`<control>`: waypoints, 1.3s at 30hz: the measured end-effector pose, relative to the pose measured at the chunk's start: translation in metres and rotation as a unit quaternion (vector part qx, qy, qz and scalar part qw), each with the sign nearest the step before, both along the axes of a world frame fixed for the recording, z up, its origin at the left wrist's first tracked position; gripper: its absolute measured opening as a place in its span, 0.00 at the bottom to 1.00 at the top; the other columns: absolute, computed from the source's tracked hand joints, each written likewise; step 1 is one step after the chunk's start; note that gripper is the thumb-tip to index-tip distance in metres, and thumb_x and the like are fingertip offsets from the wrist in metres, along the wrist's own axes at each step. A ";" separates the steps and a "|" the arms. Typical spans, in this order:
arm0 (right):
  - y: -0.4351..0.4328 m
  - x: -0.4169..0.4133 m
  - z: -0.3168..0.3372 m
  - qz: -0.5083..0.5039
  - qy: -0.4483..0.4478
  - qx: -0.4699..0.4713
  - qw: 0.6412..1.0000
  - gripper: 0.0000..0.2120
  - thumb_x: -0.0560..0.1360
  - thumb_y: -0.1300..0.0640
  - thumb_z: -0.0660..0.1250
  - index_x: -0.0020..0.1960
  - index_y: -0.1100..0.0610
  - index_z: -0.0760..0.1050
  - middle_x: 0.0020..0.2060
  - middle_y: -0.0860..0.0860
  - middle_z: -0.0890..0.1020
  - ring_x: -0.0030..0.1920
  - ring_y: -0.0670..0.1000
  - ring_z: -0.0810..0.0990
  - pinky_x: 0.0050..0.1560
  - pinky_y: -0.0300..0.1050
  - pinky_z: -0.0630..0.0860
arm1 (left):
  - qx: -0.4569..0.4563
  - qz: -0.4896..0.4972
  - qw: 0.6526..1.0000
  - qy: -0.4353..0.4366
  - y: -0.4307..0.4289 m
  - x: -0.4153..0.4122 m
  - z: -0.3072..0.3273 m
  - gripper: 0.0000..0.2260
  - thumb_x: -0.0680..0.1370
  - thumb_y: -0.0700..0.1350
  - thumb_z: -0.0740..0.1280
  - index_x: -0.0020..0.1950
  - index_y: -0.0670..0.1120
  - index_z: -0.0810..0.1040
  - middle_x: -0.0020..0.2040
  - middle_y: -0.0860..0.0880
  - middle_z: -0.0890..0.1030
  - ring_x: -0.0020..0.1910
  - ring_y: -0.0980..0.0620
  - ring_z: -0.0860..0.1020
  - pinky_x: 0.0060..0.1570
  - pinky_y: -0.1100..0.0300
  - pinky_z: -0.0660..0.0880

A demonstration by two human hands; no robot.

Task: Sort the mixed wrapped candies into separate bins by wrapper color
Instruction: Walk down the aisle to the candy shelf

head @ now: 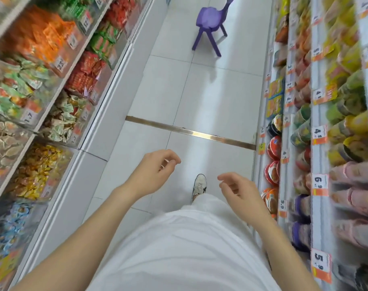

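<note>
I stand in a shop aisle. My left hand (pixel 155 171) and my right hand (pixel 239 190) hover over the white floor, fingers loosely curled, holding nothing. Clear bins of wrapped candies line the shelves on the left: orange wrappers (pixel 46 38), green-and-white wrappers (pixel 15 85), red wrappers (pixel 84 74), gold wrappers (pixel 38 171) and blue wrappers (pixel 9 225). Neither hand touches a bin; the left hand is nearest the gold bin but well apart from it.
A purple plastic chair (pixel 212 22) stands on the floor far ahead. Shelves of cup noodles and jars (pixel 304 143) with orange price tags line the right side. A metal strip (pixel 191 133) crosses the tiled floor. My shoe (pixel 199 185) shows below.
</note>
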State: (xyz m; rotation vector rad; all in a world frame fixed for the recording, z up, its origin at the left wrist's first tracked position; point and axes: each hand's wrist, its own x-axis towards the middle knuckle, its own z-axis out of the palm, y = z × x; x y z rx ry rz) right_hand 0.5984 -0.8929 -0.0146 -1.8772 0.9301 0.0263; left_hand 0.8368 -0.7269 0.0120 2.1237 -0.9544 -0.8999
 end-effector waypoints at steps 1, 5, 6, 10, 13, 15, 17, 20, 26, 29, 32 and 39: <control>-0.024 0.021 0.000 0.011 0.007 0.001 1.000 0.10 0.83 0.55 0.65 0.60 0.45 0.82 0.46 0.41 0.86 0.48 0.41 0.83 0.51 0.39 0.79 | 0.018 -0.009 1.000 -0.003 -0.015 0.016 -0.001 0.08 0.85 0.46 0.64 0.55 0.55 0.83 0.50 0.60 0.83 0.47 0.59 0.80 0.49 0.63 0.77; -0.114 0.118 0.003 0.048 0.004 0.012 0.999 0.10 0.82 0.56 0.65 0.58 0.46 0.82 0.44 0.43 0.85 0.46 0.43 0.83 0.50 0.43 0.80 | 0.091 -0.036 0.995 -0.022 -0.070 0.082 -0.005 0.08 0.85 0.48 0.63 0.58 0.56 0.81 0.51 0.61 0.81 0.49 0.62 0.79 0.50 0.62 0.76; -0.134 0.145 0.005 0.062 0.004 0.011 0.998 0.10 0.82 0.56 0.65 0.58 0.46 0.82 0.44 0.42 0.85 0.46 0.43 0.83 0.50 0.43 0.80 | 0.097 -0.029 0.995 -0.022 -0.084 0.099 -0.005 0.08 0.85 0.48 0.63 0.58 0.56 0.81 0.51 0.61 0.81 0.49 0.62 0.78 0.50 0.63 0.76; -0.207 0.257 0.012 0.107 -0.007 0.033 0.994 0.10 0.81 0.56 0.65 0.56 0.44 0.82 0.40 0.44 0.84 0.39 0.44 0.80 0.42 0.40 0.75 | 0.091 0.019 0.996 -0.012 -0.140 0.175 -0.014 0.07 0.84 0.47 0.64 0.56 0.57 0.82 0.50 0.62 0.82 0.48 0.62 0.79 0.47 0.66 0.75; -0.259 0.346 0.015 0.117 -0.013 0.055 0.992 0.10 0.81 0.54 0.64 0.56 0.43 0.82 0.44 0.44 0.86 0.45 0.47 0.84 0.42 0.38 0.76 | 0.092 0.025 0.995 -0.006 -0.189 0.246 -0.025 0.07 0.84 0.47 0.64 0.55 0.57 0.82 0.49 0.61 0.82 0.48 0.61 0.79 0.48 0.65 0.76; -0.292 0.401 0.013 0.108 -0.016 0.062 0.992 0.11 0.82 0.55 0.64 0.57 0.43 0.82 0.46 0.45 0.87 0.46 0.47 0.85 0.42 0.39 0.77 | 0.087 0.026 0.996 -0.001 -0.224 0.299 -0.030 0.07 0.84 0.48 0.64 0.55 0.57 0.82 0.50 0.61 0.82 0.48 0.61 0.79 0.49 0.65 0.76; -0.324 0.452 0.009 0.099 -0.010 0.050 0.994 0.11 0.82 0.56 0.64 0.57 0.43 0.82 0.44 0.46 0.86 0.44 0.48 0.84 0.42 0.41 0.79 | 0.084 0.016 0.996 -0.003 -0.260 0.357 -0.034 0.08 0.84 0.48 0.64 0.56 0.57 0.82 0.50 0.61 0.83 0.48 0.62 0.79 0.50 0.64 0.76; -0.367 0.514 0.009 0.089 0.012 0.026 0.996 0.11 0.82 0.56 0.63 0.57 0.43 0.81 0.40 0.45 0.84 0.39 0.47 0.81 0.42 0.41 0.78 | 0.080 0.013 0.997 0.002 -0.312 0.441 -0.032 0.07 0.83 0.48 0.65 0.54 0.58 0.81 0.47 0.60 0.83 0.46 0.61 0.80 0.49 0.59 0.77; -0.463 0.599 0.012 0.083 0.060 0.024 0.994 0.11 0.83 0.56 0.64 0.60 0.44 0.80 0.39 0.44 0.84 0.42 0.48 0.83 0.45 0.44 0.80 | 0.049 -0.006 0.999 -0.002 -0.445 0.587 -0.009 0.08 0.84 0.47 0.64 0.55 0.57 0.82 0.48 0.60 0.82 0.47 0.62 0.80 0.47 0.63 0.75; -0.525 0.639 0.003 0.048 0.077 0.018 0.996 0.11 0.83 0.55 0.65 0.59 0.43 0.81 0.40 0.42 0.85 0.43 0.50 0.84 0.46 0.43 0.80 | 0.037 -0.026 0.999 -0.006 -0.514 0.654 -0.006 0.08 0.84 0.47 0.64 0.56 0.56 0.82 0.50 0.60 0.83 0.48 0.63 0.80 0.49 0.68 0.74; -0.593 0.691 -0.010 0.043 0.083 0.003 0.996 0.11 0.83 0.56 0.65 0.60 0.45 0.81 0.40 0.40 0.85 0.43 0.46 0.83 0.44 0.34 0.77 | 0.035 -0.040 0.999 -0.008 -0.579 0.718 -0.012 0.07 0.83 0.47 0.65 0.57 0.55 0.83 0.50 0.59 0.83 0.48 0.62 0.80 0.48 0.67 0.75; -0.757 0.860 -0.010 0.086 0.074 0.001 0.994 0.11 0.83 0.57 0.64 0.59 0.45 0.81 0.41 0.44 0.85 0.39 0.45 0.81 0.40 0.33 0.76 | 0.083 -0.013 0.996 -0.031 -0.702 0.856 -0.023 0.07 0.83 0.48 0.65 0.56 0.57 0.81 0.48 0.62 0.82 0.45 0.62 0.80 0.46 0.63 0.74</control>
